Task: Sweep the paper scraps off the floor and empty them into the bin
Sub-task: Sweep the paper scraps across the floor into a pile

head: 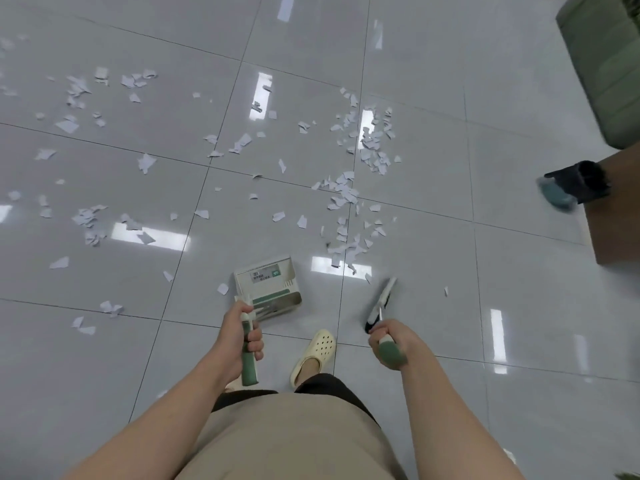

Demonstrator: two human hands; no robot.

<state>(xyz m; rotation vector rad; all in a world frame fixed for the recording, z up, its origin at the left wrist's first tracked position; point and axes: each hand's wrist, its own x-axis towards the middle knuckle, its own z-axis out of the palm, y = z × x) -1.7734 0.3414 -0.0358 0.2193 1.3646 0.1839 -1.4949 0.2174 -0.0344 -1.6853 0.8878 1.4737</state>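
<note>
Bottom centre: person's shorts, w/ a cream clog (314, 355) planted on the tile just above them. Left hand (242, 336) is wrapped tight round the green grip of the dustpan (268, 289), fingers fully curled; pan sits low centre of frame, mouth facing up-frame, nothing visible in it. Right hand (389, 341) is likewise closed round the green grip of the broom (381, 303), whose head angles up-right at or near the floor, just right of the pan. Scraps (346, 202) lie mostly in a loose band from mid-frame right up toward upper centre, nearest bits just above the broom head; more scattered across the left half to the upper left, a few strays lower left. Far right edge: a brown table corner and a blurred dark object, green seat in upper right. No bin in view. Judgement: sweeping hasn't really begun, approx. at the start. Next move likely needs the broom reaching past the right-hand band and drawing scraps back toward the pan mouth, pan edge pressed flat to the tile so thin paper doesn't slip under.
</note>
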